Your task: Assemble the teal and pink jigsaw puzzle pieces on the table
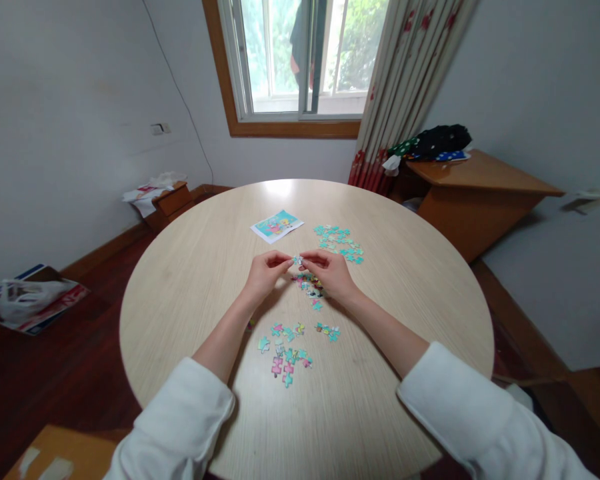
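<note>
both hands, left [266, 275] and right [334, 275], pinch small puzzle pieces [299, 261] between thumbs and fingers at the desk's [180, 287] centre, perhaps to compare edges; the picture card [277, 227] lies at eleven o'clock, likely for easy reference.

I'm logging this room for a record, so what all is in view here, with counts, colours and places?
Round table: one, pale wood, centre.
Picture sheet: one, turquoise, pink and white, table's far part.
Puzzle pieces: many, mostly turquoise, some pink, in groups on the table.
Window: one, wooden frame, far wall.
Curtain: one, pale with red, right of window.
Cabinet: one, brown, right.
Cloths: several, black, green, blue, on cabinet.
Plastic bag: one, whitish, floor left.
Cardboard box: one, brown, lower left.
Left hand, right hand: bare, pinching small pieces between them.
</note>
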Available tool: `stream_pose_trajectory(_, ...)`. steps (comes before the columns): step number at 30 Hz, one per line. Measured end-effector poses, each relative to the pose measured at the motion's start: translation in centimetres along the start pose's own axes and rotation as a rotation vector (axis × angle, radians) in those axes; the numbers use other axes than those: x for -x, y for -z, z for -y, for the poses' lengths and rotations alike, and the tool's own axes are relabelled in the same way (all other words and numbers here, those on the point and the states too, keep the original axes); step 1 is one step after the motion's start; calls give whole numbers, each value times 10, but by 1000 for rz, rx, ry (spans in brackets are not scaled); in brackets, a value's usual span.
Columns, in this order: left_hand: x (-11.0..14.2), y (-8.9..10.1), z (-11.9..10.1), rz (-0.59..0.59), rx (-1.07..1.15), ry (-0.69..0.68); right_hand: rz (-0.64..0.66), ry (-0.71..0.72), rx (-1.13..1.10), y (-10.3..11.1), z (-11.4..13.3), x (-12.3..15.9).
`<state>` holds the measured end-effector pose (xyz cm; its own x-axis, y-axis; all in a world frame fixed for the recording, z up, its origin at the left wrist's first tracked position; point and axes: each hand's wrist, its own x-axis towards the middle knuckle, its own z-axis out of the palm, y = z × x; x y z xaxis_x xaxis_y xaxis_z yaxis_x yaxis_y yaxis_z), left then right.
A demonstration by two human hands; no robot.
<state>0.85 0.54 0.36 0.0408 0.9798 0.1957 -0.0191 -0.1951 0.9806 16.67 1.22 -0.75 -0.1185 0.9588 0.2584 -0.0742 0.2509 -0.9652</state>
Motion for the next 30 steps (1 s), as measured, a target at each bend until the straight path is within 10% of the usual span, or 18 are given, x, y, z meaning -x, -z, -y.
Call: stream_pose_trajectory(30, -2, 1, 6, -19, 26, 23, -28, 125, 355, 0, 6, 3)
